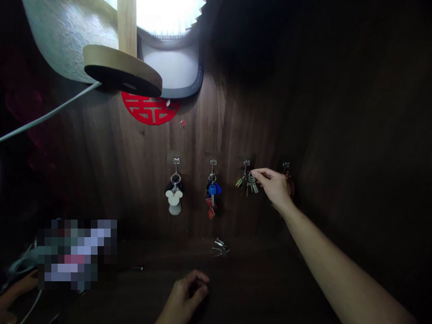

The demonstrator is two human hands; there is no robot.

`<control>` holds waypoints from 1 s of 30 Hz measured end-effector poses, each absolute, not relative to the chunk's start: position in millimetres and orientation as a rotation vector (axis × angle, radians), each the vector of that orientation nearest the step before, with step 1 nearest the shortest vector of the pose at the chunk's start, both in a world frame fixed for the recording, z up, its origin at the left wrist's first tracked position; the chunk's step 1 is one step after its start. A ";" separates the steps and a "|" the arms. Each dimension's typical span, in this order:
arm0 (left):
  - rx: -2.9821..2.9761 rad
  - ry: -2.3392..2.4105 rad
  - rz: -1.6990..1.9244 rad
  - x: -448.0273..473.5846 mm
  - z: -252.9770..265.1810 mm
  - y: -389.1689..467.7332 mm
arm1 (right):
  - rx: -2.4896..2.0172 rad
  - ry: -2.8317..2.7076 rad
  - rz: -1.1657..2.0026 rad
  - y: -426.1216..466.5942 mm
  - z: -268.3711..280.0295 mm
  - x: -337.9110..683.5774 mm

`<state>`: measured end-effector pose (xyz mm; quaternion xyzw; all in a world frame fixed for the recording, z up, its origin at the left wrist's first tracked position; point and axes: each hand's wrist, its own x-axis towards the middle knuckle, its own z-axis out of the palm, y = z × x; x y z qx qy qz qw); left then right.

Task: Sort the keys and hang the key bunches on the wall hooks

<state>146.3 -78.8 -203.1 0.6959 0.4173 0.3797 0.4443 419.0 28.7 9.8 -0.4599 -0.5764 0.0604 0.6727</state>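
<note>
Key bunch (253, 183) on a wall hook (246, 163), right grip (275, 186) clamped on it, left grip (186, 290) loosely apart.

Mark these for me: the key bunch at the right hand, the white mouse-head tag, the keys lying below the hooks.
Key bunch (253, 183): head view, on its silver keys.
White mouse-head tag (173, 198): head view, middle of its face.
Lying keys (221, 245): head view, middle of the cluster.

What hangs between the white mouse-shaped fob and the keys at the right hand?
In the head view, a blue-and-red key bunch hangs between them.
</note>
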 end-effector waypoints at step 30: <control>1.716 1.110 0.892 147.6 -192.5 -83.9 | -1.187 -1.320 0.434 -7.1 -105.7 411.3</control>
